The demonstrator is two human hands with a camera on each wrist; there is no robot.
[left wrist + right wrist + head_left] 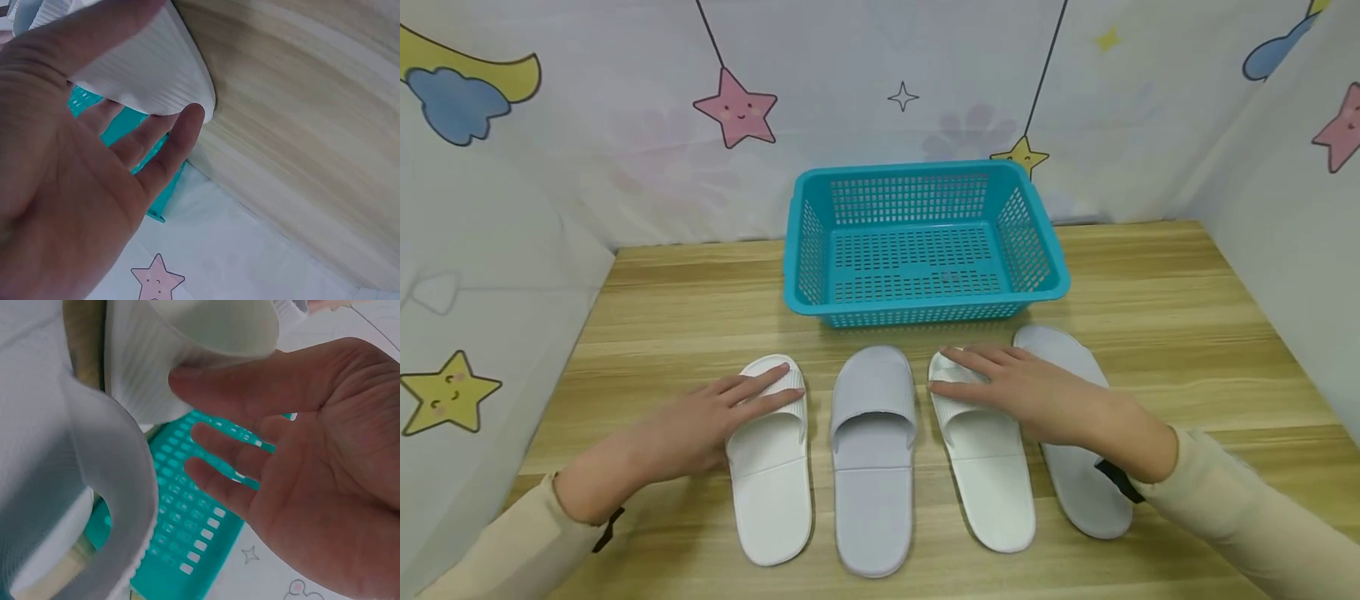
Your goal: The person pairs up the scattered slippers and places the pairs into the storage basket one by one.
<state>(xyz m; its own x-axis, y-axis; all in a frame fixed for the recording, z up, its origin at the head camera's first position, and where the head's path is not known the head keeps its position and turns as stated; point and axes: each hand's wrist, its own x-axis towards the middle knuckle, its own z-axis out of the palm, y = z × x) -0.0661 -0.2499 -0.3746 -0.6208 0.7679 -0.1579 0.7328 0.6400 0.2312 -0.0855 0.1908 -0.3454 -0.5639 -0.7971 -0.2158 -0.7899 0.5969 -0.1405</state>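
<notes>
Four slippers lie side by side on the wooden table, toes toward the back. My left hand (700, 425) rests over the strap of the left white slipper (771, 508), its fingers stretched across the ribbed top. A pale grey slipper (874, 521) lies between my hands. The right hand (1037, 396) touches the strap of the other white slipper (992, 496) with extended fingers. In the right wrist view its thumb (219, 387) lies against that strap. Under my right wrist is a second grey slipper (1078, 487), its strap mostly hidden by the hand.
Behind the slippers stands a turquoise plastic basket (925, 308) with perforated walls and nothing inside. The wooden table (677, 308) extends to both sides. A white cloth (865, 83) with stars and clouds encloses the back and sides.
</notes>
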